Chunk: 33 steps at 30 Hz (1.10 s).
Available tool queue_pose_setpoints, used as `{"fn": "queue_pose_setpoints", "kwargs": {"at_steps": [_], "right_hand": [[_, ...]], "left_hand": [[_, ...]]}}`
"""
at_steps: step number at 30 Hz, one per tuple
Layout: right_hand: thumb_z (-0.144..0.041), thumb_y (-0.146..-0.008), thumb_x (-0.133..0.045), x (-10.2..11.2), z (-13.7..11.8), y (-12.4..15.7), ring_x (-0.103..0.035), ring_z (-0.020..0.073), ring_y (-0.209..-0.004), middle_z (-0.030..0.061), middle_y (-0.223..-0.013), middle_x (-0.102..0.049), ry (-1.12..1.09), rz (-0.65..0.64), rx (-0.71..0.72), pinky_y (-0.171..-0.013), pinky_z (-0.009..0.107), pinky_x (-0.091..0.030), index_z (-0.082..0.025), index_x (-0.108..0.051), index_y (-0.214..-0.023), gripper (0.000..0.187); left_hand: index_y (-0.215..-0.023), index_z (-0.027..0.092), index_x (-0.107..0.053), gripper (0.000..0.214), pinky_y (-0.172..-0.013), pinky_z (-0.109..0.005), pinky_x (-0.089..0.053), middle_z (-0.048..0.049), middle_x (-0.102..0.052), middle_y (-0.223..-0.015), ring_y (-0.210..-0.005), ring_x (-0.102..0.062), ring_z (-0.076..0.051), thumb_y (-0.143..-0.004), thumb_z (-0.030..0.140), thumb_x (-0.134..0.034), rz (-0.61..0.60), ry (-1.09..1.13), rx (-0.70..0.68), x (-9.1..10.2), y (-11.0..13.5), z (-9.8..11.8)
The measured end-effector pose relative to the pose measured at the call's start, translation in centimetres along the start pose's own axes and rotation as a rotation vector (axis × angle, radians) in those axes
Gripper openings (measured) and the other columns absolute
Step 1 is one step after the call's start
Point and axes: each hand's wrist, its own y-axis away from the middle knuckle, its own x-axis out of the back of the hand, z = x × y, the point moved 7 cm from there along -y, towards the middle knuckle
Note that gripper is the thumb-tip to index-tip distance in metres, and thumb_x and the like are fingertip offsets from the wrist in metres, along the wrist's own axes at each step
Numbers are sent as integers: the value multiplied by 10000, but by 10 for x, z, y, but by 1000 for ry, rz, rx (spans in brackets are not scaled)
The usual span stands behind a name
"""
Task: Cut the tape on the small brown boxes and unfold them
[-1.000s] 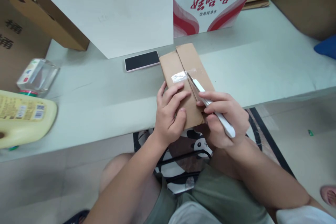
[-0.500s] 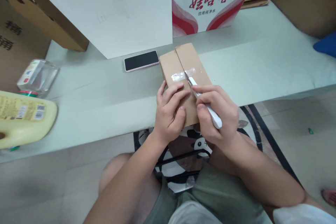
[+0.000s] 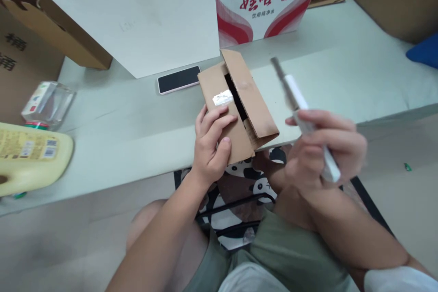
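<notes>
A small brown cardboard box (image 3: pixel 219 134) lies at the table's front edge. Its right flap (image 3: pixel 251 96) is raised, leaving a dark slit along the middle; the contents cannot be made out. Clear tape (image 3: pixel 223 97) remains on the left flap. My left hand (image 3: pixel 212 143) rests on that left flap, fingers stretched out over the cardboard. In the air to the right of the box, my right hand (image 3: pixel 325 150) is closed around a white utility knife (image 3: pixel 297 91), its blade out and pointing up and left. Motion blurs this hand and the knife a little.
Behind the box lies a phone (image 3: pixel 178 80), with a white carton (image 3: pixel 143 23) and a red-and-white water carton (image 3: pixel 263 9) further back. To the left are a clear bottle (image 3: pixel 51 102) and a yellow jug (image 3: pixel 34 157). A blue object (image 3: pixel 424 58) sits at the right edge.
My right hand has lifted the knife off the box's seam and moved right. The right flap has risen, and the tape is parted at the seam. My left hand stays on the box.
</notes>
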Motion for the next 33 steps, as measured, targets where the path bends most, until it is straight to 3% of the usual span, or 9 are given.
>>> {"fn": "queue_pose_setpoints", "kwargs": {"at_steps": [3, 8, 11, 17, 20, 24, 28, 30, 33], "right_hand": [[-367, -1016, -497, 3, 32, -9, -720, 249, -1046, 81, -1192, -689, 80, 66, -30, -910, 491, -601, -281, -569, -1015, 112], [-371, -856, -642, -30, 118, 4, -670, 370, -1227, 187, -1279, -707, 332, -310, -404, -1068, 621, -520, -212, -658, -992, 209], [-424, -862, -623, -47, 143, 21, -648, 405, -1274, 221, -1353, -694, 393, -483, -596, -1103, 655, -490, -181, -705, -992, 288], [-484, -994, -405, -55, 131, 22, -521, 370, -1461, 168, -1425, -682, 428, -540, -611, -1252, 639, -347, -199, -776, -1067, 473], [-539, -1006, -344, -56, 128, 24, -534, 371, -1447, 141, -1363, -720, 378, -531, -642, -1281, 631, -308, -206, -799, -1009, 565], [-677, -984, -311, -60, 125, 28, -540, 372, -1445, 121, -1241, -767, 170, -518, -682, -1318, 630, -236, -234, -791, -891, 659], [-797, -941, -357, -65, 115, 29, -622, 333, -1358, 103, -1273, -757, -181, -430, -763, -1236, 578, -409, -245, -753, -1055, 688], [-835, -888, -472, -66, 107, 27, -651, 328, -1310, 88, -1300, -744, -373, -343, -768, -1166, 548, -488, -258, -703, -1152, 675], [-856, -769, -650, -66, 98, 25, -662, 330, -1278, 84, -1327, -720, -436, -297, -714, -1116, 531, -533, -286, -625, -1241, 740]], "left_hand": [[-1309, 270, -624, 375, -1314, -559, -306, -99, -637, -1460, -1410, -563, -293, -1055, 420, -392, -3, 9, -7, 2, 0, -2], [-1334, 282, -616, 383, -1277, -571, -371, -104, -602, -1488, -1438, -530, -311, -1049, 416, -399, -36, 27, -9, 7, 2, -10], [-1344, 284, -619, 373, -1290, -561, -352, -101, -590, -1497, -1442, -527, -304, -1053, 417, -427, -49, 81, -21, 13, 1, -15], [-1292, 276, -695, 413, -1249, -516, -407, -101, -598, -1520, -1450, -528, -319, -1015, 533, -529, -43, 219, 127, 26, 0, -43], [-1187, 276, -749, 443, -1236, -493, -415, -82, -667, -1432, -1416, -560, -314, -990, 609, -535, 128, 379, 290, 43, 5, -68], [-938, 235, -767, 571, -1122, -449, -488, -89, -761, -1088, -1201, -661, -295, -951, 728, -480, 329, 550, 545, 63, 20, -99], [-889, 219, -746, 336, -853, -314, -534, -44, -728, -924, -930, -670, -209, -777, 530, -804, 368, 541, 717, 74, 31, -112], [-875, 216, -741, 283, -788, -272, -515, -28, -716, -921, -872, -647, -173, -725, 426, -856, 395, 514, 725, 79, 32, -112], [-874, 223, -719, 247, -765, -272, -521, -21, -711, -911, -828, -639, -164, -721, 366, -850, 423, 583, 759, 77, 32, -111]]}}
